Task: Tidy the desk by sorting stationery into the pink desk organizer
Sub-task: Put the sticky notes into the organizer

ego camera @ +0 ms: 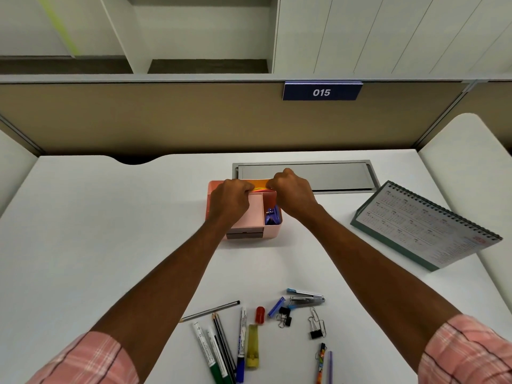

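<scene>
White tabletop (124,217) in a cubicle, with a beige partition behind bearing a blue "015" sign (321,92). The pink desk organizer (273,231) stands at the middle of the tabletop, and both hands are over its rear compartment. The left hand (230,200) and the right hand (291,192) each have their fingers curled, and they appear to pinch the top edge of some orange and yellow coloured sheets (260,187) standing in that back slot. The fingertips themselves are hidden.

A blue item (273,216) already sits in the right-hand compartment. By my reading, the step in hand is seating the sheets, so the sorting is barely begun. Most of the stationery lies loose near the person: pencils (210,310), markers (241,342), binder clips (285,318) and a small stapler (306,297). A desk calendar (426,225) stands off to the right.

Next would likely be letting go of the sheets and reaching back for the long items — these need a tall compartment, tips down.
</scene>
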The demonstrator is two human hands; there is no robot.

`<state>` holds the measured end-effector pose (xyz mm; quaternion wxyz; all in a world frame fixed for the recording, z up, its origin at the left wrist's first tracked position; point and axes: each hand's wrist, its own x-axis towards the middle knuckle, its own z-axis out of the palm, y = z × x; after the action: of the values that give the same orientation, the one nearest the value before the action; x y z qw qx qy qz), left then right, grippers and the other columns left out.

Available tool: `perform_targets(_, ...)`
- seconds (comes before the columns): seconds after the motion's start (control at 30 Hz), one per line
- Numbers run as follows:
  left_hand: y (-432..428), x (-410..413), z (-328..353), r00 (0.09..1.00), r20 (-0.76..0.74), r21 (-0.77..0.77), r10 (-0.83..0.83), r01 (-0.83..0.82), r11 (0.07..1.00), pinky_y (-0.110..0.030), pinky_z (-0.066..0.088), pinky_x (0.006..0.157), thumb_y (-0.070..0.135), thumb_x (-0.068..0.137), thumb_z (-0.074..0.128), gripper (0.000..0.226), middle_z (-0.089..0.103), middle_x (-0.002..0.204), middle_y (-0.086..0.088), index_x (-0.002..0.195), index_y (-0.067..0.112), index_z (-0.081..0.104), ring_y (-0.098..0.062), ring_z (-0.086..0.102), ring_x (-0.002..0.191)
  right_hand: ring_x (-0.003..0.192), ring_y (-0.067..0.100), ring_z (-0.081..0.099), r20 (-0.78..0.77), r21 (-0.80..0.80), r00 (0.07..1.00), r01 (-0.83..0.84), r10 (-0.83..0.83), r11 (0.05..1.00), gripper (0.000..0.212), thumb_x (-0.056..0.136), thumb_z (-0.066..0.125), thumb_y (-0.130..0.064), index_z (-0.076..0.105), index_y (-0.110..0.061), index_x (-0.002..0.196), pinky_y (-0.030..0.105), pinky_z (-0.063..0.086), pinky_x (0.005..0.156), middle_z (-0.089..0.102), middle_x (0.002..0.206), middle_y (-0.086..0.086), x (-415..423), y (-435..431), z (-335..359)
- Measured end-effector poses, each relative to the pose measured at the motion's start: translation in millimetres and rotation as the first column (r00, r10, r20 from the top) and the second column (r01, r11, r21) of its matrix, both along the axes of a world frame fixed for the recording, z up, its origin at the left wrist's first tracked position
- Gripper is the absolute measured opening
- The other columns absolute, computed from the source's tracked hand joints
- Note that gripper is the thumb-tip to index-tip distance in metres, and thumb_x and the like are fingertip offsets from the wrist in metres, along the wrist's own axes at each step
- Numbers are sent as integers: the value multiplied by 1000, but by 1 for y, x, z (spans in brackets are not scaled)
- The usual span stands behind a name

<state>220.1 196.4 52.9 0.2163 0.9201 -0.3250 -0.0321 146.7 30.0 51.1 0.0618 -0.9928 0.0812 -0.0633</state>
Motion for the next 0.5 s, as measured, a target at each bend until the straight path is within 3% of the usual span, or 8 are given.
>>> perform_targets(0.3,1,-1,3,999,-23,-11,31,-31,999,-34,54,91,34,102,56,36,71,127,-7,134,20,66,-28,68,107,101,27,64,19,42,1000,17,-18,999,38,87,76,-41,71,-16,116,39,55,76,73,110,9,-7,6,6)
perform_targets(0.5,2,-14,13,993,20,-148,117,-113,982,-36,52,95,30,102,57,36,69,131,-6,135,18,66,-27,66,114,105,29,63,52,78,998,27,-31,997,38,89,76,-36,70,-19,121,40,56,77,72,116,9,-16,14,17)
